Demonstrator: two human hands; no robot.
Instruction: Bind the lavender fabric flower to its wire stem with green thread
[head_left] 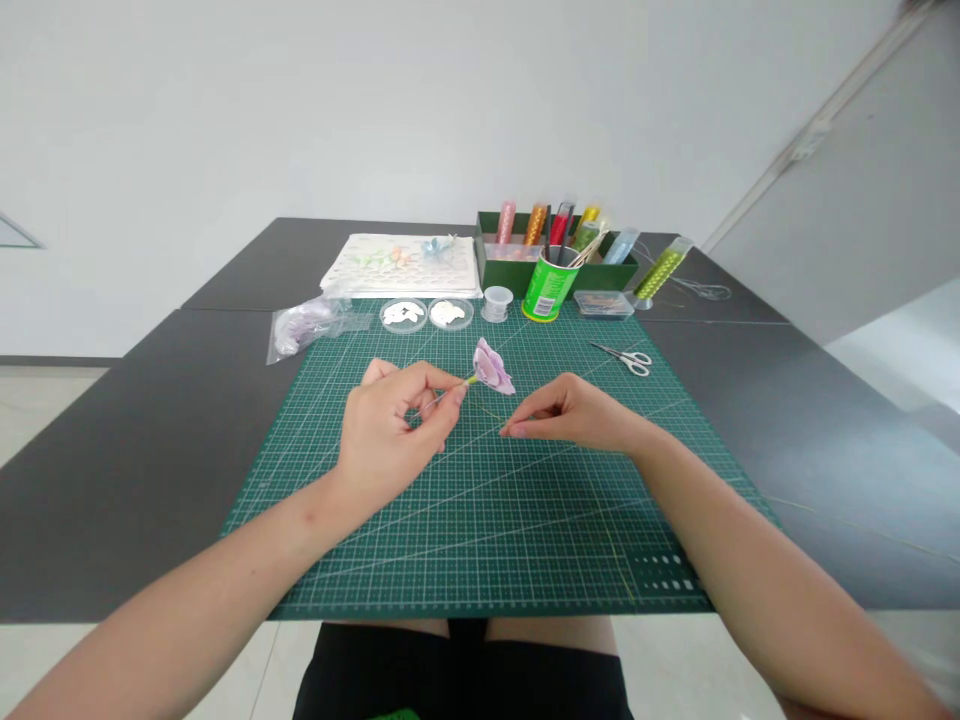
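Above the green cutting mat (480, 540), my left hand (401, 415) pinches the thin stem of a pale purple flower (492, 367). The bloom points up and to the right, and yellow-green thread shows on the stem just below it. To the right of the flower, my right hand (562, 410) has thumb and fingertips pressed together on a fine yellow-green thread (489, 412), which runs toward the stem. More of this thin thread trails across the mat below my right hand.
Behind the hands stand two dishes of white pieces (403, 315) (451, 314), a spool (496, 303), a green can (550, 286) and a dark green box (491, 275). Scissors (630, 358) lie right, a plastic bag (304, 325) left. White sheets (401, 265) are at the back.
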